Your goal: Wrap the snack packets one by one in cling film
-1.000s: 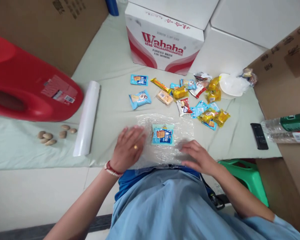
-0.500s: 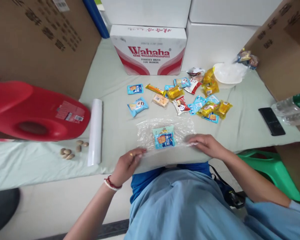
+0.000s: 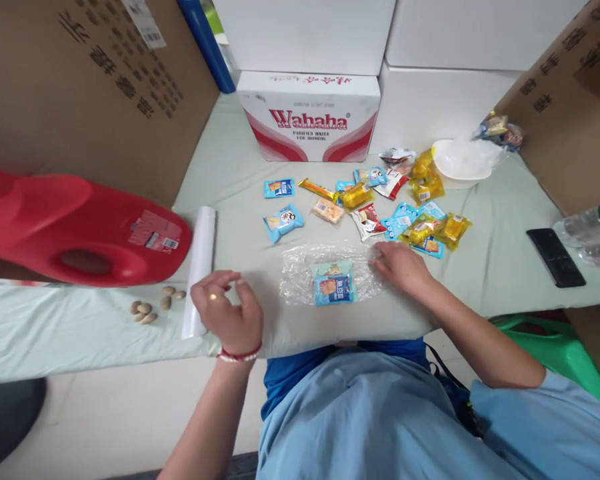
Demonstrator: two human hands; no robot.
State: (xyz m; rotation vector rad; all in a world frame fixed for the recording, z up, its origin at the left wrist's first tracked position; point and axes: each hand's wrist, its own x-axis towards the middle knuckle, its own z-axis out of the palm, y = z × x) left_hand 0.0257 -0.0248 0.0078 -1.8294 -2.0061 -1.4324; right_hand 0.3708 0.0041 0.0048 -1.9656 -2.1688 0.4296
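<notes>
A crumpled sheet of clear plastic wrap (image 3: 295,280) lies on the cloth in front of me. On it rest a blue snack packet (image 3: 334,291) and, partly under that, a pale green packet (image 3: 330,269). My right hand (image 3: 405,265) is at the wrap's right edge, fingertips closed together on the film. Off to the left, my left hand (image 3: 227,310) is raised beside a white roll (image 3: 203,247), covering part of it. Its fingers are loosely curled with the thumb apart, and nothing shows in them.
Several small snack packets (image 3: 369,221) lie beyond the wrap. Behind them stand a Wahaha carton (image 3: 310,127) and a white bowl (image 3: 460,175). To the left are a red jug (image 3: 130,267) and several nuts (image 3: 143,312). A phone (image 3: 555,257) and clear bottles (image 3: 585,227) are right.
My left hand has let go of the wrap's near edge and moved left to the white roll. My right hand has shifted up along the wrap's right side. The near edge now lies down.
</notes>
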